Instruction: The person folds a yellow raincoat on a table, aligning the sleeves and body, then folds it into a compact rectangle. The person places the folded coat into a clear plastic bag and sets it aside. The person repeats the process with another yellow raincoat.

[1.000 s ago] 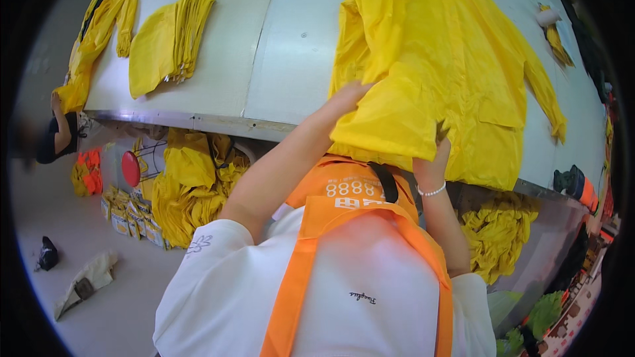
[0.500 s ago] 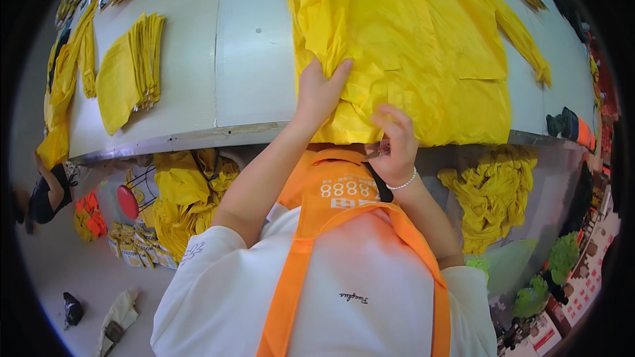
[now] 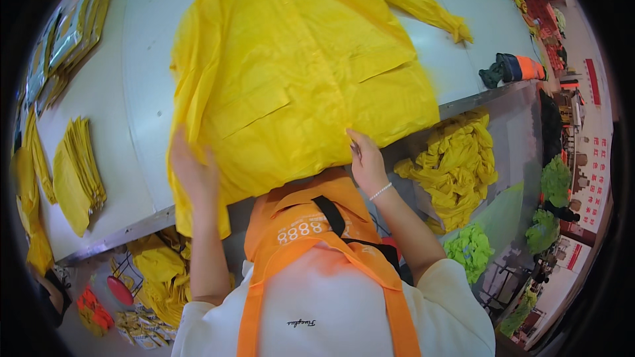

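Observation:
A yellow raincoat [image 3: 311,46] lies spread on the table with its front hem toward me, two pocket flaps showing and one sleeve stretched out to the right. Over its left edge, beside the bunched left sleeve, my left hand [image 3: 193,168] is smeared by motion, its thumb apart from its stretched fingers. My right hand [image 3: 368,166] is at the hem near the middle. Its fingers are pinched together near the cloth, with a small dark piece at the fingers that is too small to name.
Folded yellow garments [image 3: 79,172] fan out at the table's left, with clear-wrapped packs [image 3: 79,26] beyond. Heaps of yellow cloth [image 3: 456,165] lie below the table edge. A dark and orange bundle [image 3: 512,68] sits at the right corner. Another person's arm [image 3: 53,291] shows at far left.
My view has shifted, so the raincoat appears farther left and more of it shows. My left hand has moved from the bunched front to the left edge. The right hand now touches the hem.

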